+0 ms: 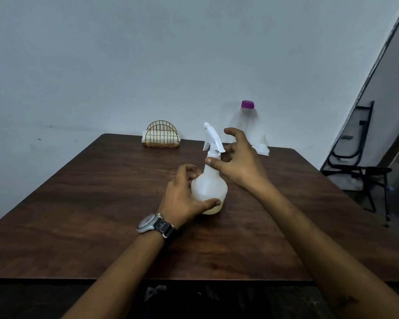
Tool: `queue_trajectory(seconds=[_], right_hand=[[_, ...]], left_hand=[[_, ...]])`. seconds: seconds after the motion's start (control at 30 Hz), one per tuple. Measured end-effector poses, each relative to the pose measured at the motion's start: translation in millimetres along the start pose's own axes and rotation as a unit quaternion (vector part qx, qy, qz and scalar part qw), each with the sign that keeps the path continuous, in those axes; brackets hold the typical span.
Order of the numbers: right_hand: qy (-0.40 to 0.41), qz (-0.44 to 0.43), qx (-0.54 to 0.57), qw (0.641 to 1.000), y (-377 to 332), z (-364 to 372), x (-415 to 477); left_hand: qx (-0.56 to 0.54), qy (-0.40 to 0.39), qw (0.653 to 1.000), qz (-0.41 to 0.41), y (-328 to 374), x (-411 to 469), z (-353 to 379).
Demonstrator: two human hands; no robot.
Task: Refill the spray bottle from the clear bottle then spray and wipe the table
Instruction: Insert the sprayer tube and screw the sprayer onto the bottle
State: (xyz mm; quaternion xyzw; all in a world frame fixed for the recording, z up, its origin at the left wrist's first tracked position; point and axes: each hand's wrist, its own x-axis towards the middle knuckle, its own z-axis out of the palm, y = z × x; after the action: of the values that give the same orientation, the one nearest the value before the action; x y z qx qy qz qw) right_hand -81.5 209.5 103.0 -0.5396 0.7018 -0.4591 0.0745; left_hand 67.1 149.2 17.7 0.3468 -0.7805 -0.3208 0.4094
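The spray bottle [209, 187] stands upright near the middle of the table [101, 203], white and translucent, with only a thin yellowish layer of liquid at its base. Its trigger head [213, 137] is screwed on, nozzle pointing toward 11 o'clock. By my reading the task is at its first step: opening the spray bottle so it can be refilled.

The left hand [182, 199] holds the round body from 9 o'clock. Its thumb lies across the lower front and its fingers curl behind the shoulder, bracing the bottle on the table. A watch [150, 223] sits on that wrist.

The right hand [240, 164] comes in from 3 o'clock at the level of the neck. Its fingers are spread wide and curved: the thumb tip is right at the neck, the forefinger is raised beside the trigger head, and the others sit behind the collar. I cannot tell whether any of them grips yet.

The next move probably calls for closing that hand on the collar and twisting it while the left hand resists the turn.

The clear bottle [245, 125] stands at 1 o'clock from the spray bottle, by the far table edge, with its purple cap [247, 104] on. A small white funnel-like piece [262, 147] sits just beside it. A gold wire napkin holder [162, 134] is at 11 o'clock.
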Motion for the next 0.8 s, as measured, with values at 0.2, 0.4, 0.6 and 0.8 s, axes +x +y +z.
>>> queue_trajectory(seconds=[0.2, 0.4, 0.6, 0.8], right_hand=[[-0.014, 0.038, 0.029, 0.999, 4.0, 4.9, -0.6], [0.031, 0.024, 0.059, 0.997, 6.3, 9.8, 0.7], [0.007, 0.026, 0.038, 0.999, 5.0, 9.0, -1.3], [0.038, 0.021, 0.058, 0.997, 5.2, 10.3, -4.6]], left_hand=[[0.004, -0.004, 1.000, -0.001, 1.3, 0.1, -0.9], [0.004, -0.004, 1.000, 0.000, 0.3, 0.5, -0.4], [0.003, -0.005, 1.000, -0.006, 2.4, 0.1, -1.5], [0.002, -0.001, 1.000, 0.000, 1.3, -0.1, -0.8]])
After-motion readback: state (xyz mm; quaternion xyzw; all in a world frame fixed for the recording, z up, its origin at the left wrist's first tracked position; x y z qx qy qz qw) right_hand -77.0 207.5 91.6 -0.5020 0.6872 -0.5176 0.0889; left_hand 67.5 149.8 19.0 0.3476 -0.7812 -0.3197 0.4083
